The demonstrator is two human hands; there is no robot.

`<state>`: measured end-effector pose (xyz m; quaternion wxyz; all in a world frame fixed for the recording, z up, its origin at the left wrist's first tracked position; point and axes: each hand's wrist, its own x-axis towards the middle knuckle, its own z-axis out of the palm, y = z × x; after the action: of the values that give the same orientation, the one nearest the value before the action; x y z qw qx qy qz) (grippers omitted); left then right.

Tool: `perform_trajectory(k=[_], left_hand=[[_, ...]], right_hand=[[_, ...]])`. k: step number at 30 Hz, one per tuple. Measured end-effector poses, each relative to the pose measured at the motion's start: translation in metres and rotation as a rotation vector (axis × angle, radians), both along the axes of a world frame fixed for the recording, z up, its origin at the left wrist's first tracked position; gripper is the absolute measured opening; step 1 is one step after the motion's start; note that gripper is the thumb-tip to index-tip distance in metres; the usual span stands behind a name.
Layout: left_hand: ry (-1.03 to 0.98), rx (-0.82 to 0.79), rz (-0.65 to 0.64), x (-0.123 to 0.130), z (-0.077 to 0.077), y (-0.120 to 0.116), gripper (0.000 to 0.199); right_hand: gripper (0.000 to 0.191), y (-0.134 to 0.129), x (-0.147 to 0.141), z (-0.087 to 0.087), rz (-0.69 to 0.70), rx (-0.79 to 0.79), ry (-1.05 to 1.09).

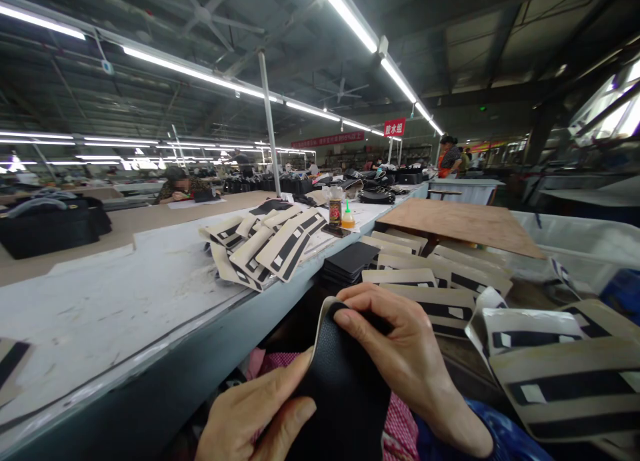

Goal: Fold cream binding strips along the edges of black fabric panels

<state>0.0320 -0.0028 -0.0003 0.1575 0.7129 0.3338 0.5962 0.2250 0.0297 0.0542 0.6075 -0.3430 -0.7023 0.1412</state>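
Lower centre: a black panel (345,388) is pinched in the left hand (250,414) and right hand (405,334); edge bending is apparently underway, even finger pressure being called for next.

A shiny blue sleeve (505,434) with paler mottling and a darker edge lies at the wrist end of the right hand (400,334). Below that hand shows pink-and-white checked cloth (400,421), finely patterned, seemingly part of the clothing, though shade and blur make its cut hard to tell.
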Motion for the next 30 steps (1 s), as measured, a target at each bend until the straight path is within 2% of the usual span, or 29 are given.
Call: perform_trajectory(k=[5,8,15,21,25,30], left_hand=[[0.162,-0.059,0.095,-0.006,0.0,0.006,0.029],[0.255,-0.077,0.099,-0.009,0.001,0.008,0.029],[0.126,-0.211,0.233,0.012,0.004,0.002,0.048],[0.177,-0.202,0.136,0.016,0.011,0.002,0.027],[0.118,-0.246,0.177,0.017,0.012,0.0,0.026],[0.195,-0.197,0.209,0.021,0.013,0.003,0.028]], right_hand=[[0.015,-0.001,-0.002,-0.001,-0.066,0.084,-0.041],[0.014,-0.004,-0.003,-0.003,-0.106,0.144,-0.056],[0.014,-0.01,-0.005,-0.005,-0.142,0.223,-0.075],[0.014,-0.015,-0.007,-0.004,-0.13,0.23,-0.069],[0.014,-0.016,-0.01,-0.004,-0.114,0.22,-0.075],[0.012,-0.013,-0.006,-0.002,-0.058,0.194,-0.088]])
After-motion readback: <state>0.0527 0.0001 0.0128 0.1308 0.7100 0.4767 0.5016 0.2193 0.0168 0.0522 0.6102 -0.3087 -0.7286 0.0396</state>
